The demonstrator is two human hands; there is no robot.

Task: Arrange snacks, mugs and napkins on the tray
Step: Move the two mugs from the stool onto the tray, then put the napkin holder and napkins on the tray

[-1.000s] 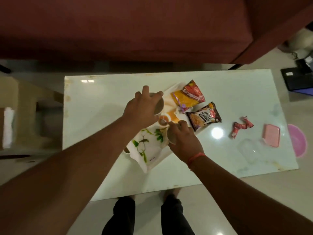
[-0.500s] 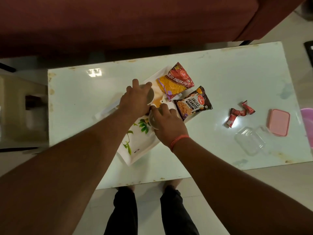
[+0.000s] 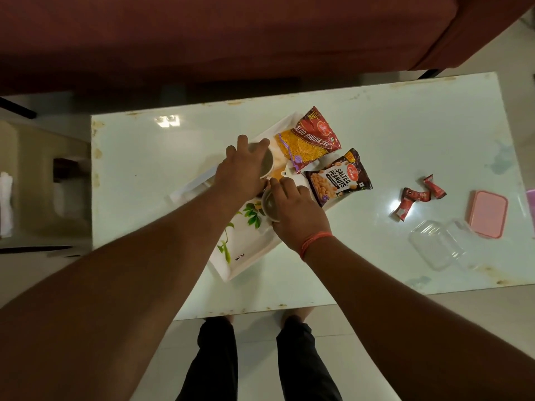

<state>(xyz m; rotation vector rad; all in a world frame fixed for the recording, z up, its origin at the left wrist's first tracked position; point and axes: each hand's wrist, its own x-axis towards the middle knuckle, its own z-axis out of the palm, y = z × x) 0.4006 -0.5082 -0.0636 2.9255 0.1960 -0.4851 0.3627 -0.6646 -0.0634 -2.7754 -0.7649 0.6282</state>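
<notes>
We have both mugs over the middle of the tray (image 3: pixel 249 256), a white one printed with green leaves that sits askew on the pale table (image 3: pixel 376 117). Our left hand (image 3: pixel 241 169) is wrapped over the top of the farther mug (image 3: pixel 267 163), fingers spread round its rim, and our right hand (image 3: pixel 298 212) is closed round the nearer mug (image 3: pixel 270 209), which looks tipped on its side so that its open mouth faces left. The two mugs are very close, perhaps touching; we cannot tell whether either yet rests on the tray. The risk we see starts there: two hard mugs brought together by hands that hide them could knock, and a tipped mug let go too soon would roll across the slick tray. The bhujia packet (image 3: pixel 307 140) and the salted peanuts packet (image 3: pixel 338 178) lie at the tray's far right edge, overlapping its rim, so a nudge from our right wrist could push them off onto the table. Well apart to the right lie the red wrappers (image 3: pixel 417 198), a clear container (image 3: pixel 437 247) and a pink lid (image 3: pixel 487 214). We see no napkins on the tray, so room must be kept.
</notes>
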